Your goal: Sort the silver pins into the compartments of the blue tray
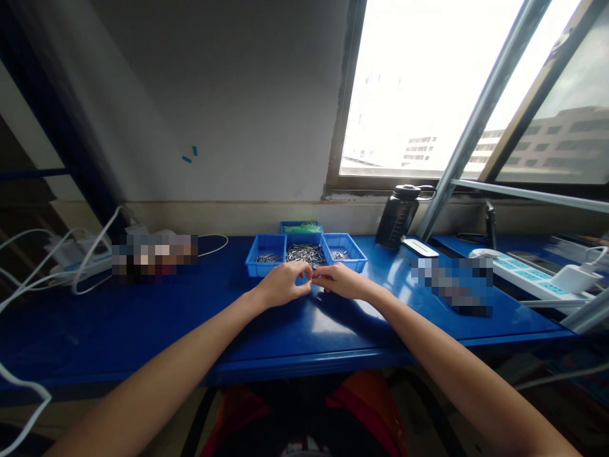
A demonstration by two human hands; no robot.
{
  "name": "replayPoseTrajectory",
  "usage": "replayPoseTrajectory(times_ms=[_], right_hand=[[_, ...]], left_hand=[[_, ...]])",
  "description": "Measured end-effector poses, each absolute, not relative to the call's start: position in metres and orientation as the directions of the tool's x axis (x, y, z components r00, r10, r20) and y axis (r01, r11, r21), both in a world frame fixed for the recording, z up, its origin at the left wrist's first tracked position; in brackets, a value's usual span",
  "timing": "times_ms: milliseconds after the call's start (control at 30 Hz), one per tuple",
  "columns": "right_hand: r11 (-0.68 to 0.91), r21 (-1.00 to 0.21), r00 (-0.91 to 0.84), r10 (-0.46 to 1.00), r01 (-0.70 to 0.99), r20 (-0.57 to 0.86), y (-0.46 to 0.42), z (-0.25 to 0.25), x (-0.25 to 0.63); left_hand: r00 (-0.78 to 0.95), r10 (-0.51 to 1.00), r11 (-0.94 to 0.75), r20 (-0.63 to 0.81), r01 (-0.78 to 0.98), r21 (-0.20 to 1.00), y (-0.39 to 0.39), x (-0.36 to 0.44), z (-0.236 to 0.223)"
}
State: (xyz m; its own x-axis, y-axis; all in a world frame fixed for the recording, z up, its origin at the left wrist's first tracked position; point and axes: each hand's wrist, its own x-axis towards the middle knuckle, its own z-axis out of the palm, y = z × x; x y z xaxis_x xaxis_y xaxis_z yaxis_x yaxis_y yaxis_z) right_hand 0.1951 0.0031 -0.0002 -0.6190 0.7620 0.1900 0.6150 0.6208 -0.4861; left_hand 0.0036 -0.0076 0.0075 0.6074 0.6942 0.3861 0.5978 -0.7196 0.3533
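My left hand [287,283] and my right hand [340,280] meet fingertip to fingertip just in front of the blue bins. Both are closed in a pinch; whatever lies between the fingertips is too small to make out. Behind them, the middle blue bin [304,238] holds a heap of small metal pins [307,255]. The left blue bin [266,244] has a smaller pile of dark metal pieces [268,258]. In the right blue bin [349,245] lie some shiny small metal pieces [339,255]. A back blue bin [288,226] contains green material [302,227].
A black water bottle [398,216] stands at the back right, beside a white flat device [420,247]. Further right lies a white power strip [518,273]. White cables [95,251] and chargers crowd the left of the blue table [190,330]. A metal post [476,120] rises at the right.
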Motion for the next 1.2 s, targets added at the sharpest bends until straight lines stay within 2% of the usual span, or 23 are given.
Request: replayPoseTrajectory(times_ms=[267,533,867,1200], right_hand=[[0.641,-0.413,-0.606,0.761,0.647,0.231,0.0050,0.0034,0.1977],[0.643,-0.425,-0.603,0.759,0.637,0.245,0.0038,0.0058,0.1983],[0.657,-0.393,-0.601,0.751,0.643,0.272,0.0068,0.0059,0.2019],[0.645,-0.339,-0.603,0.763,0.685,0.233,0.0080,0.0080,0.2050]], left_hand=[[0.561,0.750,-0.659,0.351,0.681,0.320,-0.0050,0.0006,0.0049],[0.568,0.759,-0.647,0.318,0.714,0.268,-0.0036,0.0000,0.0040],[0.545,0.797,-0.602,0.260,0.748,0.279,-0.0014,-0.0020,0.0013],[0.531,0.791,-0.606,0.304,0.749,0.269,-0.0009,-0.0020,0.0029]])
